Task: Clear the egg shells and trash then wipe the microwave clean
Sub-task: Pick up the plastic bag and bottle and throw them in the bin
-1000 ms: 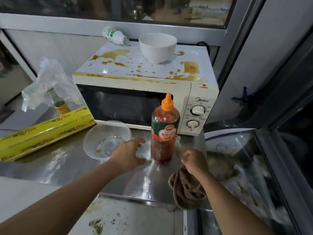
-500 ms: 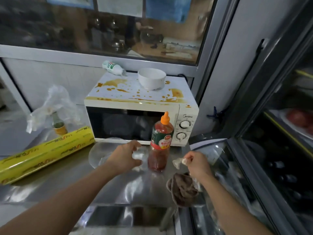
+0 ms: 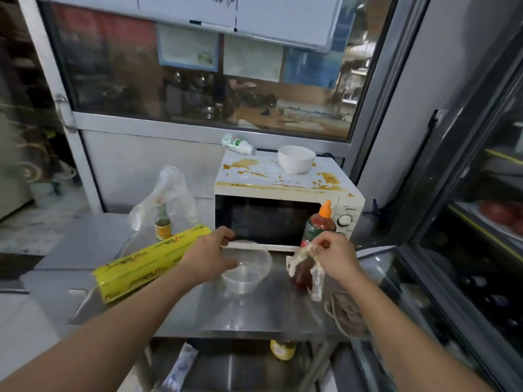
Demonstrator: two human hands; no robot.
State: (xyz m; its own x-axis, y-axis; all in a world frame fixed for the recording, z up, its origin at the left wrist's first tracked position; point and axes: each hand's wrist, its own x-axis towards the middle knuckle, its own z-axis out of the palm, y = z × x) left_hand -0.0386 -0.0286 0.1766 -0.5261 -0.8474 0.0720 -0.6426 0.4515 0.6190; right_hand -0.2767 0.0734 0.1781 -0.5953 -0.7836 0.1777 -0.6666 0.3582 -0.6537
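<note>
A: What does the left hand (image 3: 208, 258) hold?
B: It grasps the clear round plastic container (image 3: 246, 268) on the steel worktop (image 3: 198, 312).
A: The right hand (image 3: 335, 257)?
B: It pinches a crumpled whitish plastic scrap (image 3: 314, 274) before the stained white microwave (image 3: 283, 205).

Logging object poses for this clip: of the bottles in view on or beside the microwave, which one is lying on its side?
The small white bottle with the green label, lying at the microwave's back left corner. The sauce bottle and small glass bottle stand upright.
</note>
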